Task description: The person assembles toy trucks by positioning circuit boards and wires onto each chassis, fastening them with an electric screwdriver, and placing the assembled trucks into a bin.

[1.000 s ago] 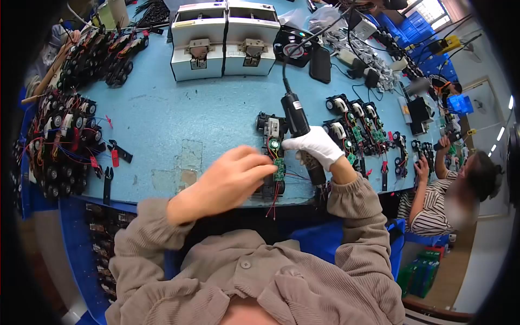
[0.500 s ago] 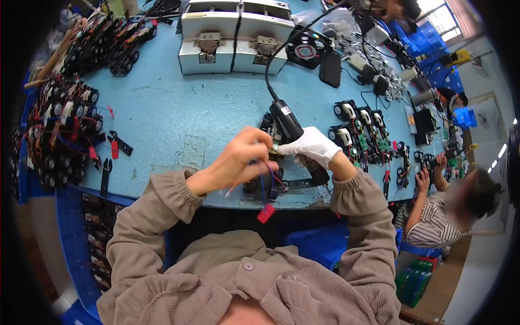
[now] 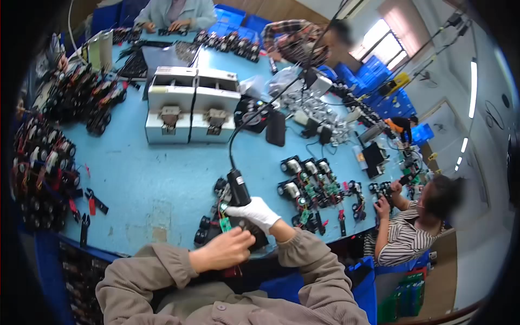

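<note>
My right hand (image 3: 259,214), in a white glove, is wrapped around a black corded electric screwdriver (image 3: 238,187). The tool slants over a small toy car chassis (image 3: 203,230) with black wheels, which lies near the table's front edge. A green circuit board (image 3: 225,223) shows on the chassis, just left of the glove. My bare left hand (image 3: 232,249) is closed at the chassis's near side, its fingertips drawn together below the glove; what they pinch is hidden. Something red (image 3: 233,270) hangs beneath that hand, partly covered.
Several chassis with green boards (image 3: 311,181) stand to the right, and piled chassis (image 3: 43,162) fill the left. A white two-part metal box (image 3: 189,116) stands behind, beside a black phone-like slab (image 3: 275,128). A co-worker in stripes (image 3: 403,233) sits at right; others work across the table.
My view has tilted upward, bringing the table's far side into sight. The left hand has closed and dropped below the glove; the dangling wires are mostly out of sight. The screwdriver stays in my right hand.
</note>
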The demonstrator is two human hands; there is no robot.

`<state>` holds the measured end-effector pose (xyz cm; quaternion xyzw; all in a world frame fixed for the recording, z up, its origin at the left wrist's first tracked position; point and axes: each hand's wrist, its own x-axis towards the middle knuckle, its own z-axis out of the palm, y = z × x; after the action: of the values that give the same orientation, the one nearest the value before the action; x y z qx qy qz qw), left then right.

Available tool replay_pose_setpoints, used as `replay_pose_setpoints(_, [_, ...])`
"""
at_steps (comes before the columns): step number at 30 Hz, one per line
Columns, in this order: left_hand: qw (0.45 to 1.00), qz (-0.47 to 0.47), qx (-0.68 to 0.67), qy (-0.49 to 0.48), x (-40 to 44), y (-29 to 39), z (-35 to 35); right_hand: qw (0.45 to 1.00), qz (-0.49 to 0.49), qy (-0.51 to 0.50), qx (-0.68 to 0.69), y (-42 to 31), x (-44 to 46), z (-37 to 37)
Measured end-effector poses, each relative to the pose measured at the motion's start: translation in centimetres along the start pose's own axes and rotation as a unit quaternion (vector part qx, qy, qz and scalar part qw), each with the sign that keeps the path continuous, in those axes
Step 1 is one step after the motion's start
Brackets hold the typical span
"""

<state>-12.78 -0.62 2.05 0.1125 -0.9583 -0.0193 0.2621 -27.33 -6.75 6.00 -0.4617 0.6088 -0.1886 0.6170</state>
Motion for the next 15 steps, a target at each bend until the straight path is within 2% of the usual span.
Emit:
replay_pose_setpoints(1, [1.0, 0.006, -0.012, -0.022, 0.5, 0.5, 0.8, 0.999, 0.024, -0.004, -0.025, -0.6, -0.5, 0.0])
replay_pose_setpoints(3, [0.994, 0.015, -0.104, 0.018, 1.4, 1.3, 2.4, 0.999, 0.017, -0.003, -0.049, 0.7, 0.7, -0.3])
replay_pose_setpoints(5, [0.958, -0.005, -0.256, 0.127, 2.0, 1.5, 1.9, 0.997, 0.038, -0.007, -0.066, 1.0, 1.0, -0.7])
replay_pose_setpoints(7, [0.885, -0.065, -0.38, 0.263, 2.6, 0.7, -0.9, 0.998, -0.051, -0.018, -0.036, 2.7, 2.2, -1.3])
replay_pose_setpoints(8, [0.81, -0.169, -0.451, 0.334, 2.1, 0.1, -2.6, 0.995, -0.093, -0.025, -0.019, 3.5, 2.6, -1.2])
replay_pose_setpoints(9, [0.716, -0.269, -0.507, 0.397, 1.1, -0.9, -3.9, 0.998, 0.022, -0.054, -0.032, 1.3, 0.4, -1.2])
replay_pose_setpoints(11, [0.555, -0.473, -0.476, 0.492, -3.6, -5.1, -3.2, 0.998, 0.033, -0.053, 0.0, 1.2, -0.6, -0.7])
replay_pose_setpoints(13, [0.325, -0.571, -0.528, 0.538, -6.6, -6.5, -3.9, 0.995, 0.021, -0.074, 0.056, 2.7, -0.9, -0.4])
replay_pose_setpoints(14, [0.38, -0.574, -0.53, 0.495, -7.6, -6.2, -3.4, 0.997, 0.01, -0.065, 0.041, 3.0, -1.1, 0.0])
replay_pose_setpoints(15, [0.433, -0.574, -0.53, 0.449, -8.5, -5.3, -2.4, 0.994, -0.006, -0.076, 0.082, 3.7, -1.0, 0.4])
